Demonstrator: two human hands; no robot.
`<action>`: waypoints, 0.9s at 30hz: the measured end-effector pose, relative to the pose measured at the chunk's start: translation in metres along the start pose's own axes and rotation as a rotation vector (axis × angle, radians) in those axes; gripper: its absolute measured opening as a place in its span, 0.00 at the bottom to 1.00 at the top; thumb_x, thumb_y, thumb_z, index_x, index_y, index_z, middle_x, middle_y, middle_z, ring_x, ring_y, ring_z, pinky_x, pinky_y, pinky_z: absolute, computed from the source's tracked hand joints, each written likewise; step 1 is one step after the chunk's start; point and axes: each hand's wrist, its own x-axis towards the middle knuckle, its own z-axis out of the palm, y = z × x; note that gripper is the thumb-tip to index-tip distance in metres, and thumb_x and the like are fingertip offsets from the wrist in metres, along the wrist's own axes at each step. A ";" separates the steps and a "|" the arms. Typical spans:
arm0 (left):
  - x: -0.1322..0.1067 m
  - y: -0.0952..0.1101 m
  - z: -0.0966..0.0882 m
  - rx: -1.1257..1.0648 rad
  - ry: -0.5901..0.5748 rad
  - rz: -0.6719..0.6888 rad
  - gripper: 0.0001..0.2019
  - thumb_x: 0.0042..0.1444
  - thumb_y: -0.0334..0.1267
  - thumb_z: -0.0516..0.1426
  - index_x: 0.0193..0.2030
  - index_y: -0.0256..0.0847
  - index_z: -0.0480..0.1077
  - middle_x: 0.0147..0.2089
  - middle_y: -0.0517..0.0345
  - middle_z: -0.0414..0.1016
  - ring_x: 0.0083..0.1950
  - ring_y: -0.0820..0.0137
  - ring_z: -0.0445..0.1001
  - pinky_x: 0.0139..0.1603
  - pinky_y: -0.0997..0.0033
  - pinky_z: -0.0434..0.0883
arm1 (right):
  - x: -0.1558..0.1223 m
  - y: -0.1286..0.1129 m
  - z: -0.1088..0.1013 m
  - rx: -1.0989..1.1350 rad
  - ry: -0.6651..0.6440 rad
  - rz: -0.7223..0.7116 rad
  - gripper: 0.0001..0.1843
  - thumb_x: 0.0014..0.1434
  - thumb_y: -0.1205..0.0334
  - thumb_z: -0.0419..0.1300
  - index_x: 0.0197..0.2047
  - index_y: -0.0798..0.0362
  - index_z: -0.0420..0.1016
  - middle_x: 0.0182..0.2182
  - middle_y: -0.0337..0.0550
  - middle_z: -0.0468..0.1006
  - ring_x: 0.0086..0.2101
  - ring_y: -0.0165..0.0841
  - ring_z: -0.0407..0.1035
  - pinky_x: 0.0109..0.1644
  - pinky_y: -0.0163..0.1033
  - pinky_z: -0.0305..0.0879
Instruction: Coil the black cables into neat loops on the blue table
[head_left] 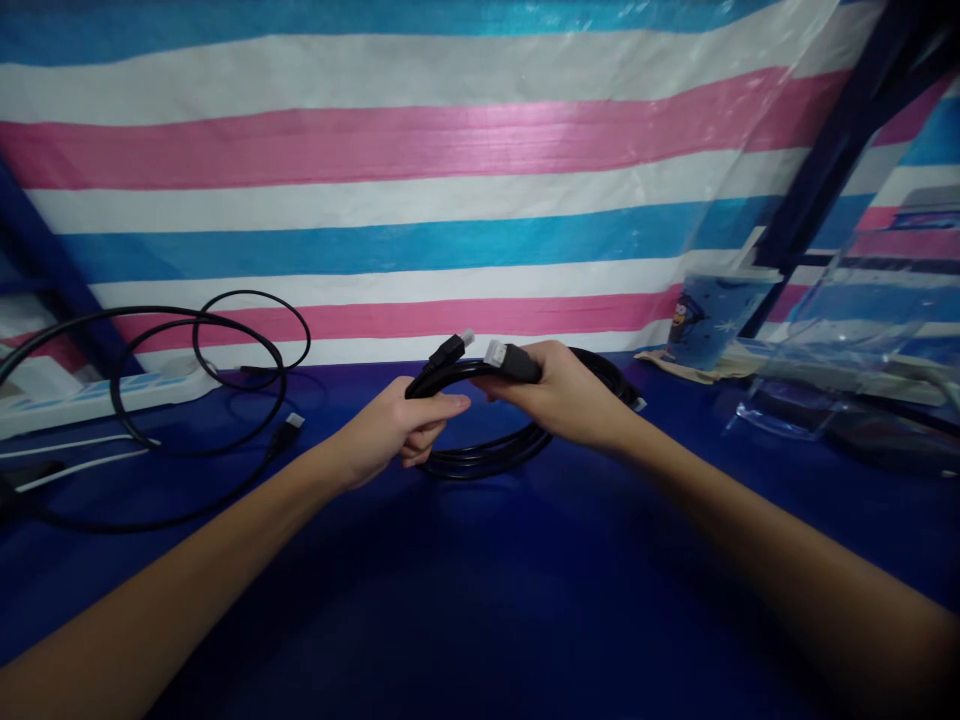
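Observation:
A coiled black cable is held up over the blue table between my two hands. My left hand is closed round the coil's left side. Just above it a black plug with a light square tip sticks up to the right. My right hand grips the coil's upper right. At its fingers lies a wide black connector with a pale metal end, pointing left. The right part of the coil passes behind my right hand, and my right fingertips are partly hidden.
Another black cable loops loosely at the left, its plug on the blue table. Behind it lies a white power strip. A blue patterned cup and clear plastic stand at the right. Striped sheeting hangs behind.

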 end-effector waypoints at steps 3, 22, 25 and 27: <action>0.000 0.001 -0.001 -0.035 0.003 -0.014 0.27 0.55 0.44 0.56 0.14 0.41 0.45 0.12 0.68 0.40 0.14 0.81 0.43 0.16 0.76 0.49 | 0.002 0.009 -0.002 0.046 -0.053 0.130 0.16 0.55 0.53 0.58 0.26 0.57 0.72 0.14 0.34 0.62 0.17 0.24 0.56 0.22 0.32 0.52; 0.003 -0.009 -0.015 -0.218 -0.051 -0.059 0.29 0.56 0.44 0.55 0.12 0.40 0.42 0.10 0.68 0.39 0.12 0.82 0.44 0.17 0.76 0.50 | 0.001 0.026 0.002 0.125 -0.101 0.133 0.18 0.55 0.48 0.60 0.27 0.57 0.68 0.18 0.38 0.70 0.21 0.28 0.66 0.27 0.34 0.60; 0.004 -0.010 -0.012 -0.267 -0.079 -0.074 0.29 0.56 0.44 0.54 0.12 0.39 0.42 0.10 0.67 0.40 0.12 0.83 0.44 0.17 0.76 0.51 | -0.001 0.020 0.007 0.092 0.054 0.071 0.16 0.56 0.50 0.59 0.32 0.55 0.67 0.16 0.34 0.68 0.16 0.28 0.65 0.23 0.33 0.58; 0.003 -0.011 -0.009 -0.272 -0.057 -0.055 0.29 0.56 0.43 0.54 0.12 0.40 0.43 0.10 0.68 0.40 0.12 0.83 0.43 0.17 0.76 0.51 | -0.002 0.018 0.008 -0.005 0.122 0.026 0.13 0.58 0.52 0.57 0.35 0.55 0.67 0.18 0.35 0.69 0.15 0.27 0.65 0.21 0.32 0.57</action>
